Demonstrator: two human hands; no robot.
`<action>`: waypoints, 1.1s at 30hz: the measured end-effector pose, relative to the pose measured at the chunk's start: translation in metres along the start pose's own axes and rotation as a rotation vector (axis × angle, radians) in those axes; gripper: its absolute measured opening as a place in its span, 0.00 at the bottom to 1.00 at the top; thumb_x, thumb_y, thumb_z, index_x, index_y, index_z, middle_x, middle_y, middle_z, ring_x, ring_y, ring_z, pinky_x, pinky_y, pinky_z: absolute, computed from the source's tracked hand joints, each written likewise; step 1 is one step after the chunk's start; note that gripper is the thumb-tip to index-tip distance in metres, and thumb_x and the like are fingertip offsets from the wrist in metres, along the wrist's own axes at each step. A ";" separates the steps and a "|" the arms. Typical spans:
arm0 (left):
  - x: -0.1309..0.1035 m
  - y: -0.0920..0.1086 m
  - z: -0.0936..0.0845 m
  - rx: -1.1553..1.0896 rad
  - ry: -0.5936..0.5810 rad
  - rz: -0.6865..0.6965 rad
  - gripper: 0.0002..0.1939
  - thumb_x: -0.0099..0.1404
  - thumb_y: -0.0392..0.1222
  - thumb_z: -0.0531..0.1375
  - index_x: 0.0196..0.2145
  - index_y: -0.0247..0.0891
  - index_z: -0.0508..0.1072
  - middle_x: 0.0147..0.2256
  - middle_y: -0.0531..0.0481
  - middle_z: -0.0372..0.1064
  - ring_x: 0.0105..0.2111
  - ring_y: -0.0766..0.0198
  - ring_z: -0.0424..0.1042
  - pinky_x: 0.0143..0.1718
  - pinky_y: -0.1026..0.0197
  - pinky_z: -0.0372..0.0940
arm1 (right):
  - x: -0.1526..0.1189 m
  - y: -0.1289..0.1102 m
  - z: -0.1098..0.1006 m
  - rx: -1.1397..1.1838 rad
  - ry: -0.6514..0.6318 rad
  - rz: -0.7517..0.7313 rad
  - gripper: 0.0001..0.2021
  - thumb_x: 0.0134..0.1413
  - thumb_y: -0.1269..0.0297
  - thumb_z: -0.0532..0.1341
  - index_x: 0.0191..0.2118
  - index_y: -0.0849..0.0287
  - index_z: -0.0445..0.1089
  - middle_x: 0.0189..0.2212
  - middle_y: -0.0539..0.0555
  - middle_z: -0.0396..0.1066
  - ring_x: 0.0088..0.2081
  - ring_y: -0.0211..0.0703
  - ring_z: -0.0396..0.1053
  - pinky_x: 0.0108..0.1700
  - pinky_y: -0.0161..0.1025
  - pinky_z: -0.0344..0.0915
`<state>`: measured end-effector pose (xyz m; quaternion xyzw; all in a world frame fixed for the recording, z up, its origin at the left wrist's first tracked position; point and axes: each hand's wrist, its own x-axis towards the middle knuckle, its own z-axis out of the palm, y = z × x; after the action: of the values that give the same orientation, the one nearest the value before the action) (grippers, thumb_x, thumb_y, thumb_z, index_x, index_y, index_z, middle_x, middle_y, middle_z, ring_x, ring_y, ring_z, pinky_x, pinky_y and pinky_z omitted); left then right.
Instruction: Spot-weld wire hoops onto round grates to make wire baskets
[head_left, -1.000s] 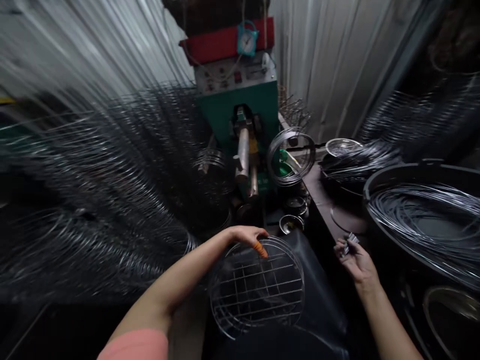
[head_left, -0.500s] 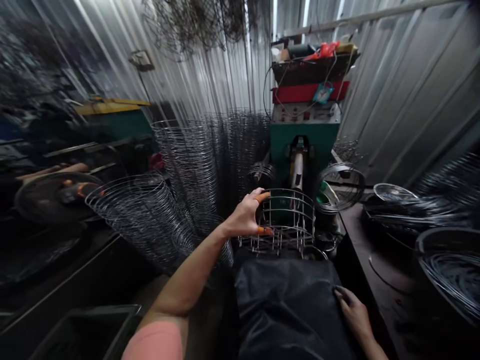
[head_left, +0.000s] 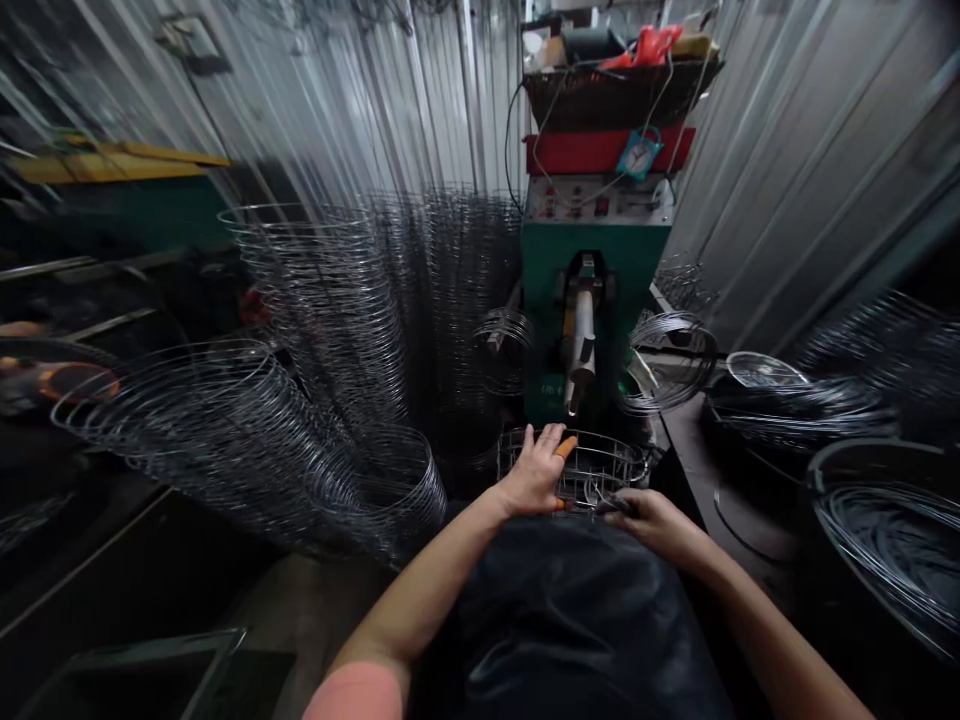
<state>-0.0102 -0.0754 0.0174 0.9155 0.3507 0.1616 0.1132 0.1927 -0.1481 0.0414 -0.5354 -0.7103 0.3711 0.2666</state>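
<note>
A round wire basket (head_left: 611, 440) sits low in front of the green machine, just beyond the dark cloth (head_left: 577, 610) over my lap. My left hand (head_left: 536, 475) grips the basket's left side, thumb low and fingers over the rim; orange covers are on its thumb and one finger. At the basket's near right side, my right hand (head_left: 652, 520) has its dark-tipped fingers closed on the wire. Close to those fingertips shows a small wire loop (head_left: 595, 493). Part of the near side is hidden by both hands.
The green machine (head_left: 544, 290) stands ahead, its metal arm (head_left: 583, 345) just above the basket. Tall stacks of wire rings (head_left: 322, 290) and wire frames (head_left: 375, 490) crowd the left. At right are wire bundles (head_left: 810, 405) and a black tub (head_left: 814, 500) of wire.
My right hand has left the cloth and come up to the basket. The basket and my left hand sit lower beneath the machine's arm, the basket showing less of its height. The view has shifted.
</note>
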 end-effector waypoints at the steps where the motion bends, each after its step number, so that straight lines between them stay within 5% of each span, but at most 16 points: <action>1: 0.003 -0.002 0.002 -0.009 -0.006 0.000 0.51 0.43 0.50 0.67 0.59 0.29 0.49 0.61 0.25 0.41 0.62 0.39 0.38 0.58 0.34 0.32 | 0.010 0.008 0.005 -0.087 0.049 -0.032 0.09 0.46 0.58 0.61 0.23 0.56 0.73 0.21 0.50 0.69 0.26 0.43 0.66 0.29 0.36 0.63; 5: 0.013 -0.014 0.009 -0.047 -0.002 -0.045 0.51 0.43 0.52 0.67 0.59 0.28 0.50 0.61 0.25 0.41 0.62 0.39 0.39 0.58 0.35 0.34 | 0.036 0.033 0.021 -0.276 0.161 -0.141 0.12 0.52 0.58 0.57 0.38 0.54 0.74 0.36 0.56 0.72 0.36 0.49 0.70 0.39 0.41 0.65; 9: 0.018 -0.032 0.015 -0.092 0.033 -0.071 0.52 0.42 0.53 0.67 0.59 0.31 0.50 0.61 0.28 0.43 0.62 0.40 0.41 0.58 0.34 0.35 | 0.044 0.042 0.024 -0.362 0.105 -0.170 0.24 0.46 0.62 0.62 0.53 0.51 0.66 0.48 0.57 0.67 0.44 0.53 0.69 0.42 0.44 0.66; 14: 0.022 -0.047 0.021 -0.167 0.011 -0.098 0.54 0.39 0.55 0.68 0.59 0.34 0.50 0.61 0.28 0.42 0.62 0.41 0.40 0.58 0.33 0.35 | 0.055 0.051 0.027 -0.325 0.051 -0.224 0.21 0.47 0.75 0.54 0.47 0.51 0.70 0.42 0.56 0.70 0.41 0.49 0.70 0.41 0.41 0.66; 19: 0.025 -0.058 0.026 -0.213 -0.025 -0.123 0.56 0.39 0.56 0.69 0.60 0.34 0.48 0.61 0.28 0.40 0.63 0.41 0.38 0.58 0.34 0.34 | 0.063 0.059 0.032 -0.311 0.076 -0.290 0.13 0.54 0.70 0.53 0.41 0.53 0.71 0.37 0.56 0.70 0.37 0.46 0.70 0.39 0.38 0.67; 33: 0.048 -0.081 0.019 -0.247 -0.053 -0.189 0.55 0.41 0.55 0.68 0.61 0.36 0.47 0.62 0.30 0.39 0.63 0.44 0.37 0.59 0.36 0.36 | 0.098 0.056 0.023 -0.523 0.137 -0.290 0.10 0.56 0.70 0.53 0.40 0.57 0.70 0.36 0.55 0.71 0.36 0.42 0.71 0.36 0.34 0.66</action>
<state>-0.0186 0.0139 -0.0157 0.8614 0.4096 0.1677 0.2491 0.1783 -0.0517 -0.0193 -0.5026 -0.8312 0.0965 0.2173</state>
